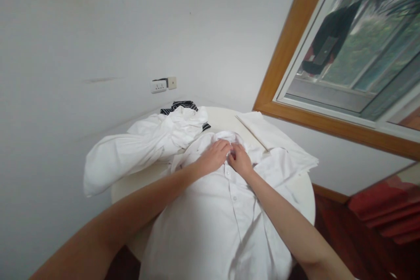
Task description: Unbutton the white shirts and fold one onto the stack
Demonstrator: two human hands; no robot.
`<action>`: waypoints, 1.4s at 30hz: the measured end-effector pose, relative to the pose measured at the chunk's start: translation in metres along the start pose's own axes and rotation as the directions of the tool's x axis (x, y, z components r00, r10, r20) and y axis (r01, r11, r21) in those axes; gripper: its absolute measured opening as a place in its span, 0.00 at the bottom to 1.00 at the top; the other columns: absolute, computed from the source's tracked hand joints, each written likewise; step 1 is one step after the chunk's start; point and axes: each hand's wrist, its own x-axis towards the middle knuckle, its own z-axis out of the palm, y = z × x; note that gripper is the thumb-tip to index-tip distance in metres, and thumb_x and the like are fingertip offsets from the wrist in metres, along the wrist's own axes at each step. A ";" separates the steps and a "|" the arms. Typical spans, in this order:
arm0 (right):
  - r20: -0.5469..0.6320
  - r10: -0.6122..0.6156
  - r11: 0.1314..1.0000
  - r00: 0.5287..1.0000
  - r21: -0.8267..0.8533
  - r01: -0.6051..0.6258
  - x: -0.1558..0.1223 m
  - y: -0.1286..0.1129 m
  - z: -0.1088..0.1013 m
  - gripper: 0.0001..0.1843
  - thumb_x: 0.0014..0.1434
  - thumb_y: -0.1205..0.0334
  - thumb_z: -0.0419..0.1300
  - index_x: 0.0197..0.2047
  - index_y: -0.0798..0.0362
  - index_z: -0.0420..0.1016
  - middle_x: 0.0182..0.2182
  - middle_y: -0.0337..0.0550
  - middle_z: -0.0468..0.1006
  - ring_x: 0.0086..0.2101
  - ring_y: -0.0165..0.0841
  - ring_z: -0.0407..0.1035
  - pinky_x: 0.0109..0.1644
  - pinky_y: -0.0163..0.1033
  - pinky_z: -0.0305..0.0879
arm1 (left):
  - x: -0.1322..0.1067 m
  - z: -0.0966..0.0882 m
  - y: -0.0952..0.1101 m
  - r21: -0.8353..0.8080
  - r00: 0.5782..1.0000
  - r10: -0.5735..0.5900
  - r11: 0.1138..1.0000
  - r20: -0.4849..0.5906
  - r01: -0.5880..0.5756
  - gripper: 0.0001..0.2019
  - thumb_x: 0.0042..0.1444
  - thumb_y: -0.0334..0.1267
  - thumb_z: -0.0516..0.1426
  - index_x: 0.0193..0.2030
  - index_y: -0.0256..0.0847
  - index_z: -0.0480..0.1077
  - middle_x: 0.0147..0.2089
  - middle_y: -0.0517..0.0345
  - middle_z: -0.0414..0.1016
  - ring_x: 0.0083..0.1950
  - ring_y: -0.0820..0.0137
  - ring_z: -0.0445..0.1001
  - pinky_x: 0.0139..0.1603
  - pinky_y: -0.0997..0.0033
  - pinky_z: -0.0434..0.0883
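Observation:
A white button-up shirt (210,210) lies front up over a round white table (310,197), its collar (228,134) toward the wall and its lower part hanging over the near edge. Just below the collar, my left hand (216,155) is closed on the shirt's front edge. Close against it, my right hand (240,159) pinches the same edge with bent fingers. What lies between the fingertips is too small to make out. Down the front below my hands runs a line of small buttons (234,198).
Bunched white cloth (144,142) lies at the left and overhangs the table. Behind it is black striped fabric (185,105). A folded white cloth (278,133) and a thin stick (252,133) lie at the right. Wall sockets (159,86) and a wood-framed window (295,30) are beyond.

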 end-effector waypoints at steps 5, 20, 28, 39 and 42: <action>0.012 0.045 0.999 0.999 -0.006 -0.045 0.006 0.003 0.004 0.19 0.56 0.66 0.52 0.51 0.58 0.69 0.47 0.54 0.70 0.48 0.40 0.66 0.54 0.43 0.63 | 0.017 0.018 -0.002 0.004 0.987 -0.148 0.989 0.059 0.148 0.18 0.52 0.25 0.50 0.52 0.33 0.62 0.51 0.44 0.67 0.55 0.60 0.65 0.57 0.57 0.63; 0.038 0.019 0.999 0.999 -0.034 -0.017 0.017 0.009 0.004 0.14 0.62 0.61 0.52 0.48 0.52 0.73 0.46 0.48 0.73 0.46 0.36 0.68 0.51 0.39 0.63 | 0.016 0.048 -0.039 -0.141 0.956 -0.292 0.947 0.004 0.290 0.11 0.60 0.29 0.48 0.41 0.35 0.71 0.43 0.48 0.75 0.49 0.63 0.71 0.55 0.58 0.67; 0.009 -0.014 0.992 1.000 0.129 0.012 0.023 0.016 0.006 0.10 0.62 0.60 0.52 0.44 0.51 0.71 0.40 0.44 0.74 0.40 0.35 0.68 0.46 0.39 0.64 | 0.016 0.046 -0.043 -0.226 0.927 -0.374 0.905 -0.020 0.360 0.11 0.60 0.32 0.46 0.41 0.37 0.69 0.42 0.49 0.76 0.47 0.63 0.72 0.52 0.60 0.69; -0.028 -0.147 0.933 0.989 0.327 0.148 0.023 0.020 0.009 0.13 0.63 0.63 0.49 0.49 0.50 0.69 0.44 0.45 0.73 0.46 0.35 0.66 0.52 0.41 0.63 | 0.017 0.037 -0.047 -0.499 0.916 -0.400 0.788 0.028 0.359 0.13 0.57 0.30 0.45 0.42 0.39 0.69 0.44 0.54 0.76 0.49 0.68 0.72 0.55 0.64 0.68; -0.038 -0.168 0.922 0.985 0.349 0.171 0.023 0.020 0.009 0.15 0.63 0.65 0.48 0.50 0.49 0.69 0.44 0.46 0.73 0.48 0.35 0.66 0.55 0.43 0.62 | 0.018 0.035 -0.049 -0.517 0.901 -0.429 0.757 0.067 0.398 0.14 0.57 0.30 0.45 0.41 0.40 0.71 0.44 0.55 0.77 0.49 0.67 0.73 0.55 0.64 0.68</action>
